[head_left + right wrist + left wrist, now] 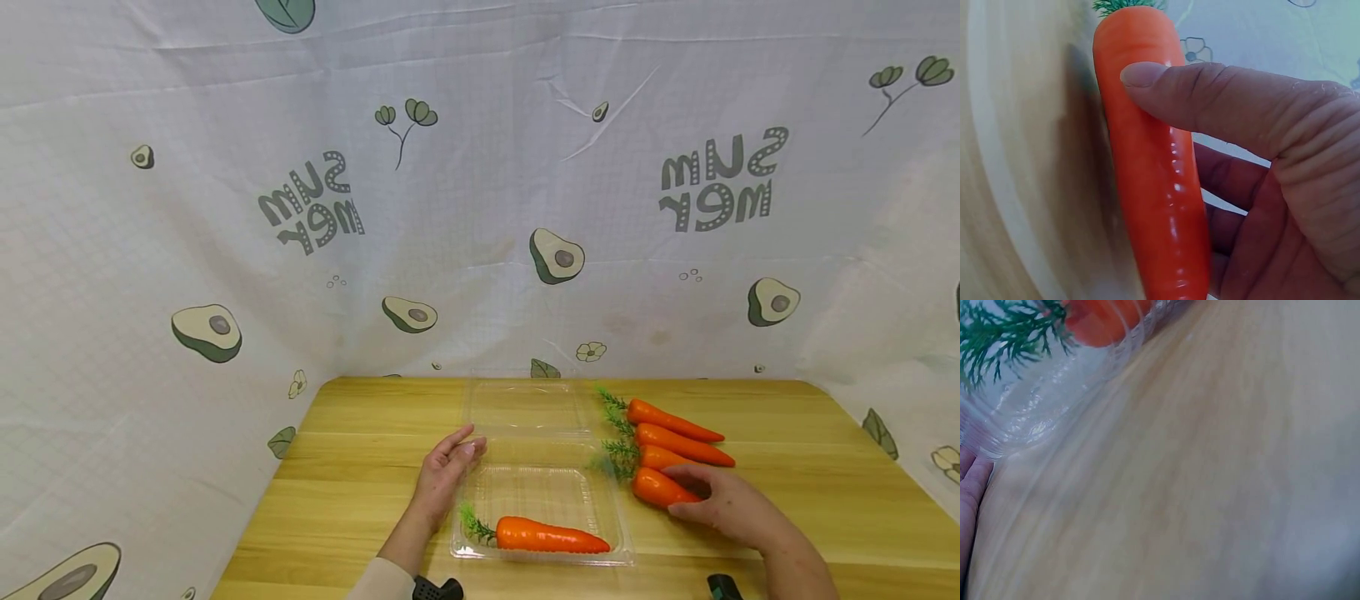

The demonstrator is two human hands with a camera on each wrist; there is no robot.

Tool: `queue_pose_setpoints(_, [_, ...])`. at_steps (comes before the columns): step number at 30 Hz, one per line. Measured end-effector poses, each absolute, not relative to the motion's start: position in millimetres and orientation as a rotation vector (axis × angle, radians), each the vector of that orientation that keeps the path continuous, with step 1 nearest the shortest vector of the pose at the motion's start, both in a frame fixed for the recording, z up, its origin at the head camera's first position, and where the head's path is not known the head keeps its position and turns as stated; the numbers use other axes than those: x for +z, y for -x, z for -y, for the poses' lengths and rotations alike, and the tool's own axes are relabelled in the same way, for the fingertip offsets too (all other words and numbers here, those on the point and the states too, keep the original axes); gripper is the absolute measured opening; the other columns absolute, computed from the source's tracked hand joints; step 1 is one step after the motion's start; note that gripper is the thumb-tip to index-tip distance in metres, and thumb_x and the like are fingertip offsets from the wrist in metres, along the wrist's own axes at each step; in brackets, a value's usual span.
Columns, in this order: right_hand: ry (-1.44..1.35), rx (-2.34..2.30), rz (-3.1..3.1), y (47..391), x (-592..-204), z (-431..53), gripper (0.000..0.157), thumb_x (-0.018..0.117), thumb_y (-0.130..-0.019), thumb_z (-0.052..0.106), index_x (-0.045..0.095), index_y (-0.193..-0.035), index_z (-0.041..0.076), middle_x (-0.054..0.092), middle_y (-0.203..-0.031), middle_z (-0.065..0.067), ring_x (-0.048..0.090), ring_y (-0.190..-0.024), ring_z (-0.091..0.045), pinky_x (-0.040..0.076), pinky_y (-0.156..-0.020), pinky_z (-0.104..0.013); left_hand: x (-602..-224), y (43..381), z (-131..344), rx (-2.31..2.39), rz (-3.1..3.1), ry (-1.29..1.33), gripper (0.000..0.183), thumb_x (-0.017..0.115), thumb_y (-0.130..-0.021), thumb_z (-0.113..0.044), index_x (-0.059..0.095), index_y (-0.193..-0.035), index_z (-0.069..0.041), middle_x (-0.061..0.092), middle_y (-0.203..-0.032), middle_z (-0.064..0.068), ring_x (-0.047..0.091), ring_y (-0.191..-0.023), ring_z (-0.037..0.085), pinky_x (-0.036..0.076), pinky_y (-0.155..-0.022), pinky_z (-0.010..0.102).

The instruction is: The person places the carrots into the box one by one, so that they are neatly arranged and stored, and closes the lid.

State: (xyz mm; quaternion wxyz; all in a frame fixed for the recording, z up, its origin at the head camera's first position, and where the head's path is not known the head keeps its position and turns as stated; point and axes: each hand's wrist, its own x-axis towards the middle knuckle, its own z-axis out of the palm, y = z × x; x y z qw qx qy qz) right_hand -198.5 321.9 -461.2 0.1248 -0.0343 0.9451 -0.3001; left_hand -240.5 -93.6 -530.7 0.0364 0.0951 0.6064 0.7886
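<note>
A clear plastic box (619, 525) sits on the table with its lid (525, 406) folded back behind it. Inside, along the front wall, lies an orange carrot (551, 536) with green leaves pointing left. My left hand (438, 479) rests against the box's left side, fingers extended. My right hand (731, 504) pinches another carrot (1150, 150) between thumb and fingers, to the right of the box. In the right wrist view the thumb lies across its thick upper part, with its green top beyond. The left wrist view catches only a bit of the left fingers beside the box corner.
Behind the held carrot, three more carrots (686, 443) lie in a row on the wooden table (360, 467), leaves toward the box. A white curtain (480, 208) with avocado prints stands around the table's back and sides.
</note>
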Motion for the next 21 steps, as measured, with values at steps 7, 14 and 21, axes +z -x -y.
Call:
queue_pose_setpoints(7, [0.101, -0.898, -2.784, 197, -450, -327, 0.069, 0.08, -0.086, 0.046, 0.061, -0.138, 0.006, 0.059, -0.138, -0.027, 0.059, -0.117, -0.037, 0.05, -0.096, -0.058, -530, 240, 94, 2.42, -1.862, -0.297, 0.056, 0.054, -0.106, -0.013, 0.035, -0.151, 0.012, 0.054, -0.143, 0.035, 0.066, -0.124, 0.017, 0.049, -0.111, 0.033])
queue_pose_setpoints(14, [0.03, -0.972, -2.82, 194, -438, -329, 0.076, 0.074, -0.09, 0.051, 0.053, -0.147, 0.005, 0.047, -0.146, -0.036, 0.052, -0.123, -0.048, 0.049, -0.095, -0.061, -530, 240, 94, 2.42, -1.863, -0.287, 0.056, 0.055, -0.105, -0.014, 0.036, -0.151, 0.011, 0.055, -0.142, 0.034, 0.066, -0.125, 0.018, 0.049, -0.111, 0.033])
queue_pose_setpoints(21, [0.013, -1.029, -2.899, 189, -433, -325, 0.076, 0.073, -0.091, 0.052, 0.053, -0.147, 0.005, 0.047, -0.145, -0.035, 0.053, -0.12, -0.048, 0.057, -0.09, -0.052, -530, 241, 94, 2.421, -1.862, -0.287, 0.056, 0.055, -0.105, -0.014, 0.036, -0.151, 0.011, 0.055, -0.142, 0.033, 0.066, -0.125, 0.021, 0.049, -0.111, 0.033])
